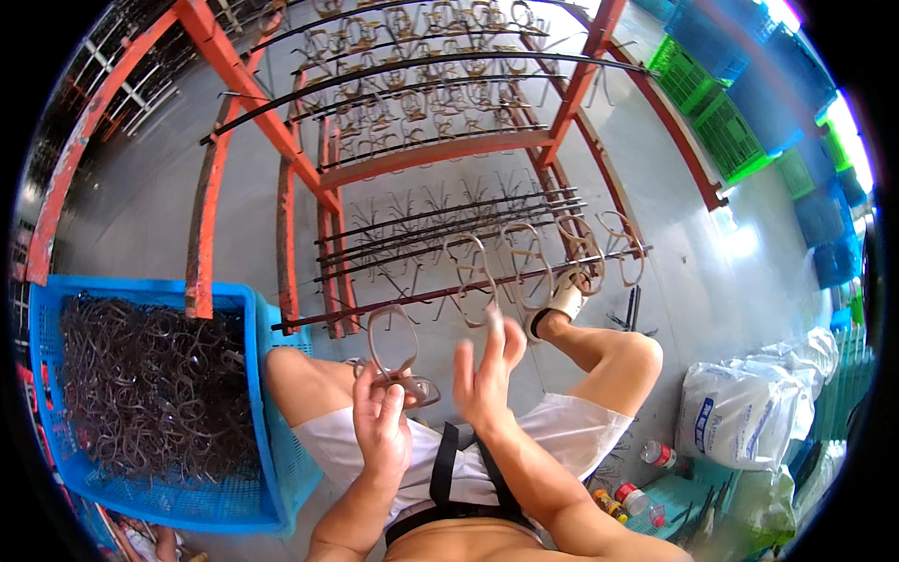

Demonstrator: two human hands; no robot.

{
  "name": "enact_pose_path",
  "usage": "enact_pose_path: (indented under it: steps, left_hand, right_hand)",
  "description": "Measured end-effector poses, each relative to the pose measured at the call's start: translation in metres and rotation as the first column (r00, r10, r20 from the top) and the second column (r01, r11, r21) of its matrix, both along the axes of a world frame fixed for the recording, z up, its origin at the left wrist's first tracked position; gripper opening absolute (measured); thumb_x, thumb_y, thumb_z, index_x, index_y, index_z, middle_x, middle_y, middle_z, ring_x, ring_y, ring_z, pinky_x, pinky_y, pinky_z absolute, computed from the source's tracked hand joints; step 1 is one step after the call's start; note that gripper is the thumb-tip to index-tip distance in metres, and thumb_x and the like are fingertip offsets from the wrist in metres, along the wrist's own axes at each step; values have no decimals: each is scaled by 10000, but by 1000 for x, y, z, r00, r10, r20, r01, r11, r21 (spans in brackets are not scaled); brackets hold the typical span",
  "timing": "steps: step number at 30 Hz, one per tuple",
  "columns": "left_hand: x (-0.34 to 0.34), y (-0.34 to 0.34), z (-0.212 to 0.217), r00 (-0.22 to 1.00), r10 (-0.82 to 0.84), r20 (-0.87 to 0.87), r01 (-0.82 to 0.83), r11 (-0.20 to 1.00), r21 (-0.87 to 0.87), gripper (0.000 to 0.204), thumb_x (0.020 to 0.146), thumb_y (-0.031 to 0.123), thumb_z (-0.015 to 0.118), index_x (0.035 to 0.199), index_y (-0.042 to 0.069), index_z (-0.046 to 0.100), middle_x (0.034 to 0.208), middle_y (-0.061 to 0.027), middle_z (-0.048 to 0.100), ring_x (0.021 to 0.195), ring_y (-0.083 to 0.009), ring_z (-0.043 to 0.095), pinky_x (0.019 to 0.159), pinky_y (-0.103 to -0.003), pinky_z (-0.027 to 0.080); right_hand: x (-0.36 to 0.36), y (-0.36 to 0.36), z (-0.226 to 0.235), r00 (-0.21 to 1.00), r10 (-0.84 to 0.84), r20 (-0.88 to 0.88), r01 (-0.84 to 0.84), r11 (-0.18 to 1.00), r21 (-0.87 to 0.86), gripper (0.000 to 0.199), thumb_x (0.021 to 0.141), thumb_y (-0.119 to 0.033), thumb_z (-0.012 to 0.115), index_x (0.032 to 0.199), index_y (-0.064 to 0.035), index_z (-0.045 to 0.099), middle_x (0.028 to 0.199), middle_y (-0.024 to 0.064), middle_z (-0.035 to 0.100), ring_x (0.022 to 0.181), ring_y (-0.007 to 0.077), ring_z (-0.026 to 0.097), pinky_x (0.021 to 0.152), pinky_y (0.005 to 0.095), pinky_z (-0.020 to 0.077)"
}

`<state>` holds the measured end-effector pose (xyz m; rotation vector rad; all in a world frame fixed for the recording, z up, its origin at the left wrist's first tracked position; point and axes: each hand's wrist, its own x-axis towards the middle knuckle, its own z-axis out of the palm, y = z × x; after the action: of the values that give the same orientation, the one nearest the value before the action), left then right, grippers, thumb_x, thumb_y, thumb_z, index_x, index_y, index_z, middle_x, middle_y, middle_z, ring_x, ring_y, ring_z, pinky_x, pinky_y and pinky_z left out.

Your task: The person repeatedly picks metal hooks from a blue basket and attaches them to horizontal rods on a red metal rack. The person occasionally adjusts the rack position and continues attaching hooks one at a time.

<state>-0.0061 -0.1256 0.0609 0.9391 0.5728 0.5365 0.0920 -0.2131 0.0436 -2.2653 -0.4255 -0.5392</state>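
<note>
My left hand point(382, 426) is closed round brownish eyeglass frames point(421, 391), pinching them between thumb and fingers above my lap. One larger loop point(393, 339) stands up above that hand; whether it is held or hangs from the bar is unclear. My right hand point(487, 379) is open with its fingers apart. Its fingertips reach up beside a hanging eyeglass frame point(465, 253), and I cannot tell if they touch it. More frames point(526, 265) hang along the rack's nearest bar point(426, 302), to the right of that one.
An orange metal rack point(440, 157) rises ahead, with rows of frames on its upper bars. At left, a blue plastic basket point(272, 412) holds a heap of dark frames point(154, 393). White plastic bags point(740, 412) and bottles point(658, 454) lie at right; crates point(730, 140) stack behind.
</note>
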Motion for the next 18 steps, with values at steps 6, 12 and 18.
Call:
enact_pose_path:
  steps: [6,12,18]
  left_hand:
    - [-3,7,1,997,-25,75,38,982,-184,338,901,56,480,1232,47,413,1069,-104,570,947,-187,568,821,-327,474]
    - [-27,43,-11,958,-198,-206,241,948,209,174,868,15,556,1038,26,520,919,-78,619,756,-102,584,630,-215,468]
    - [-39,63,16,884,-440,-155,466,811,354,91,884,85,565,931,22,519,682,-55,586,535,-68,503,474,-179,391]
  right_hand:
    - [-34,2,-10,389,845,-367,-316,497,808,343,903,-112,530,1204,26,442,935,118,510,841,185,531,721,273,447]
    - [-12,-1,11,784,557,-273,-364,770,525,388,831,-115,568,1178,12,451,1078,199,450,978,309,443,833,373,406]
    - [20,2,33,-72,866,-495,-886,172,430,242,869,-240,584,974,-23,575,732,106,595,671,271,581,633,339,474]
